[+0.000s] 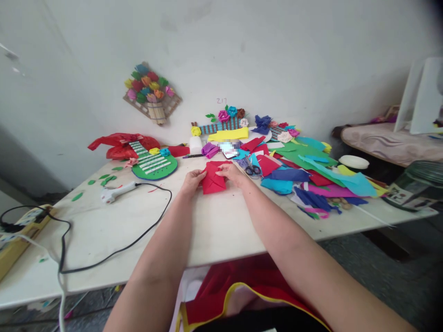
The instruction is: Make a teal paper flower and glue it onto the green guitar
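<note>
A creased red sheet [213,180], paper or felt by its look, is held over the white table between my two hands. My left hand [194,180] pinches its left edge between thumb and fingers. On the other side, my right hand [230,173] grips the upper right part, thumb on top. Fold lines cross the sheet's face. Just right of my right hand lie dark-handled scissors [252,169]. Behind the sheet are a phone [229,150] with a blurred screen and a purple crumpled piece [209,150].
A glue gun [117,191] lies left, its black cord looping across the table [104,240] to a power strip [27,235]. A green guitar-shaped craft [154,163] stands behind it. Coloured scraps [311,170] cover the right side, beside a glass jar [415,184].
</note>
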Demonstrator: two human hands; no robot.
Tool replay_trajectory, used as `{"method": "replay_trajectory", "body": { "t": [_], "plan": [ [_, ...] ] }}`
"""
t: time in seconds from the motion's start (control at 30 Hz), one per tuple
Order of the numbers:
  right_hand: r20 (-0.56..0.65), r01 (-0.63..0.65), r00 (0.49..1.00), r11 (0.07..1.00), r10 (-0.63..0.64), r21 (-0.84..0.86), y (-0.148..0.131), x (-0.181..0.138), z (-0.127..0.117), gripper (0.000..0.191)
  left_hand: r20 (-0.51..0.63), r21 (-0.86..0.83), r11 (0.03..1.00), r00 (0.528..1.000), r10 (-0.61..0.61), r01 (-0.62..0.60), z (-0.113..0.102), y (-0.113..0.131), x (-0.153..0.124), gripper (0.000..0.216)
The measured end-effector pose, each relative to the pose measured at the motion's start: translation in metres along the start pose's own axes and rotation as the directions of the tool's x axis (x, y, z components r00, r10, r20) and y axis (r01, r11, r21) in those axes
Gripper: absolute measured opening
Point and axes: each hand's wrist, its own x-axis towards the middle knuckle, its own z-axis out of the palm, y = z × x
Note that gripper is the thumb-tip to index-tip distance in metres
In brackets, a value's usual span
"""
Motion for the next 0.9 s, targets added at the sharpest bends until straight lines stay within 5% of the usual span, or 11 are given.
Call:
{"method": "replay_trajectory", "body": {
  "t": [0.9],
  "plan": [
    [-0.007, 0.024, 1.000, 1.000, -0.024, -0.002, 0.0022, 0.0015, -0.0037, 0.018, 0.050, -0.100, 0.995, 0.998, -0.026, 0.031, -0.0062, -0.0036, 0.0078, 0.022]
  ]
}}
